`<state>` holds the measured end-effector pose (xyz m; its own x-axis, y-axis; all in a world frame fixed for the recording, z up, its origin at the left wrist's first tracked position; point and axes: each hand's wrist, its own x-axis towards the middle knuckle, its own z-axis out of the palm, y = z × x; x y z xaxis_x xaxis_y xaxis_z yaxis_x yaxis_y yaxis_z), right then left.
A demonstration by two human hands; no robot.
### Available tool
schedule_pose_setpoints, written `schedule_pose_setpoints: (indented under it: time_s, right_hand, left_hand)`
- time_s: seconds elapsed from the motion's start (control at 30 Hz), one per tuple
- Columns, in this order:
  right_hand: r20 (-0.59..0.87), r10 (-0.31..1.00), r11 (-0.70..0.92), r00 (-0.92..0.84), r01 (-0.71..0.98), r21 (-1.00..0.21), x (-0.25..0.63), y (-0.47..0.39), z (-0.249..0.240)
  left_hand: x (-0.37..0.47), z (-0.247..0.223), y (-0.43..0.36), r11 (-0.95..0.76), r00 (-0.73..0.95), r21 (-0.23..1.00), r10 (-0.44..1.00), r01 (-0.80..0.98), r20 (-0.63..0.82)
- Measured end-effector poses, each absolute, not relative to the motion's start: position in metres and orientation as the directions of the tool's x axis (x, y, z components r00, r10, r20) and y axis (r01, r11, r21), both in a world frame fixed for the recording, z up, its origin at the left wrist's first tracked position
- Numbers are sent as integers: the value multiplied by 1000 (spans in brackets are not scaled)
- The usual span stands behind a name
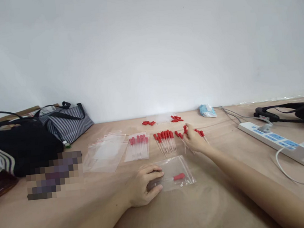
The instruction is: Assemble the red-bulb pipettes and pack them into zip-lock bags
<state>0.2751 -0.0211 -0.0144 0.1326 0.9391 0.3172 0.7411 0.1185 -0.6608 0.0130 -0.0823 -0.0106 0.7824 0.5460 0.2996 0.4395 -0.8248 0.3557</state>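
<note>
My left hand (146, 186) lies on the near table, thumb and fingers apart, resting over the left part of a clear zip bag (188, 168). Inside that bag is a dropper (179, 176) with a red bulb. Farther off to the right, my right hand (194, 138) is closed at a red-bulbed dropper (185, 128) among a loose group; its fingertips are partly hidden. Just left of it lies a row of droppers (166, 136) with clear stems pointing toward me. A filled zip bag (129, 154) of several droppers sits beyond my left hand.
Flat clear bags (104, 154) are stacked at left. More red-bulbed droppers (177, 118) lie by the wall. On the right are a power strip (275, 141) with cables and a black headset (288, 111). A blue packet (207, 110) and a striped bag (69, 123) stand at the back.
</note>
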Motion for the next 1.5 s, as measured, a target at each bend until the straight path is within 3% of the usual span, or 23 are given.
schedule_pose_setpoints:
  time_s: [0.1,0.17,0.33,0.47,0.6,0.7,0.83,0.97,1.07,1.23,1.3,1.5]
  right_hand:
    - [297,940,206,167,415,-886,291,-46,-22]
    - [260,947,216,190,224,-950,293,-61,-28]
    - [82,967,109,243,-101,-989,277,-82,-34]
    - [-11,993,17,121,-224,-974,262,-92,-32]
    - [71,995,81,75,-139,-987,261,-95,-37]
    - [197,978,186,67,145,-972,269,-93,-41]
    - [366,929,331,-62,581,-743,277,-91,-39]
    - [418,854,506,-308,679,-532,275,-98,-33]
    - [377,840,537,-391,698,-473,275,-98,-30]
    - [415,906,349,-87,708,-614,280,-60,-25]
    - [357,934,260,-10,706,-659,274,-36,-23]
    - [314,919,50,239,718,-695,241,27,-25]
  left_hand:
    - [14,-10,-82,-824,782,357,546,439,300]
    - [14,-9,-82,-824,782,358,546,438,299]
    - [14,-12,-82,-818,784,369,551,440,287]
    - [13,-15,-81,-788,776,389,585,476,236]
    - [13,-15,-82,-776,776,407,593,482,213]
    - [14,-12,-82,-769,776,409,600,492,194]
    - [14,-11,-83,-756,768,407,616,513,176]
    - [13,-12,-83,-753,768,406,618,517,168]
    - [13,-13,-83,-758,771,421,610,499,185]
    - [15,-12,-83,-756,775,431,606,492,180]
    - [15,-12,-83,-760,777,434,601,483,188]
    - [13,-14,-82,-766,778,427,597,480,197]
